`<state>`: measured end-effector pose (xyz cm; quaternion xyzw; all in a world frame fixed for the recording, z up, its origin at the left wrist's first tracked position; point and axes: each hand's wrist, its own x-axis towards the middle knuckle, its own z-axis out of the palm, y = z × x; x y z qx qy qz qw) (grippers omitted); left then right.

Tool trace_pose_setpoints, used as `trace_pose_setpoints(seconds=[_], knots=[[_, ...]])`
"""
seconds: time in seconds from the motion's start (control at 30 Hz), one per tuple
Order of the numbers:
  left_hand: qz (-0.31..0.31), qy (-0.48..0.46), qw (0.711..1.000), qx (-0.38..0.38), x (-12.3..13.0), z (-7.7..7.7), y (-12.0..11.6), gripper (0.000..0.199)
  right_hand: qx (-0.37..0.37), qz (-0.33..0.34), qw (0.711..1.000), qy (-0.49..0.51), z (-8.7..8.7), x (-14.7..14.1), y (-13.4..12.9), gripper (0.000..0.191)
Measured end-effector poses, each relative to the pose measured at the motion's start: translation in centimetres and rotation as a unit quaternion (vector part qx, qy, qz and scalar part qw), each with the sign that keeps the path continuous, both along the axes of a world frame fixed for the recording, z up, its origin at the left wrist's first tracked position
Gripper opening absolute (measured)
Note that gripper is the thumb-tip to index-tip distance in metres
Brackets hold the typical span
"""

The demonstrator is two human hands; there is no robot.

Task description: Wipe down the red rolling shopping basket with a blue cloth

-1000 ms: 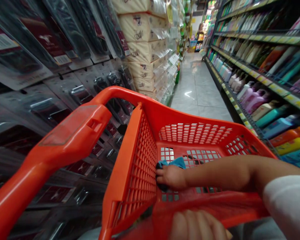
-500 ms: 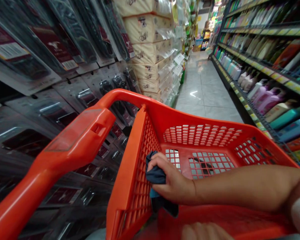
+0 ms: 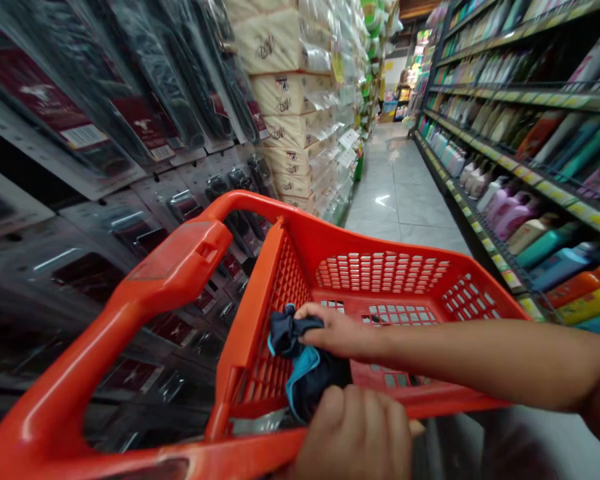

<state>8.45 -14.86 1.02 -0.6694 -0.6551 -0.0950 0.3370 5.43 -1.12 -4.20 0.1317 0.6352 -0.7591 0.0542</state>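
A red-orange plastic shopping cart [image 3: 375, 233] fills the middle of the view. My right hand [image 3: 330, 328], reaching in from the right, pinches a bunched navy cloth item [image 3: 325, 377] with bright blue trim. The cloth hangs beside the cart's grid panel, over the near part of the basket; whether it is a bag or a garment I cannot tell. At the bottom, my left hand [image 3: 363, 427] is closed around the cart handle [image 3: 250, 453], its knuckles up and close to the cloth's lower end. The handle part under those fingers is hidden.
On the left hang packaged belts [image 3: 155, 80] on a rack, very near the cart. Beyond stand stacked cream tissue packs [image 3: 280, 100]. To the right, shelves [image 3: 510, 153] hold many bottles. A grey tiled aisle [image 3: 395, 180] runs ahead.
My right hand has shifted slightly left with the cloth, which hangs more unfolded with more blue trim showing. My left hand has come further into view on the handle.
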Motion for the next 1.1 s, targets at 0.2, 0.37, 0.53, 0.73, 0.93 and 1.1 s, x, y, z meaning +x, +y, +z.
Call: trace_pose_setpoints(seconds=[0.2,0.37,0.53,0.73,0.93,1.1], knots=[[0.097,-0.137,0.976,-0.14,1.6,2.9,-0.2,0.021,-0.111,-0.126,0.984,0.062,6.1,4.1,4.5,0.034],[0.162,-0.294,0.886,-0.319,1.2,8.1,-0.3,0.032,-0.176,-0.171,0.968,0.047,5.1,7.4,5.7,0.027],[0.238,-0.288,0.881,-0.29,-0.1,11.1,0.1,0.032,-0.258,-0.215,0.942,0.026,5.0,7.7,6.2,0.027],[0.281,-0.32,0.892,-0.152,1.6,8.6,0.7,0.04,-0.309,-0.131,0.936,0.102,6.1,9.2,4.1,0.038],[0.183,-0.164,0.961,0.123,3.2,6.8,-5.3,0.019,-0.26,-0.173,0.942,0.122,6.3,9.1,3.7,0.026],[0.298,-0.092,0.848,0.429,-1.1,6.7,-9.2,0.05,0.051,-0.101,0.958,0.265,9.9,6.1,0.5,0.024]])
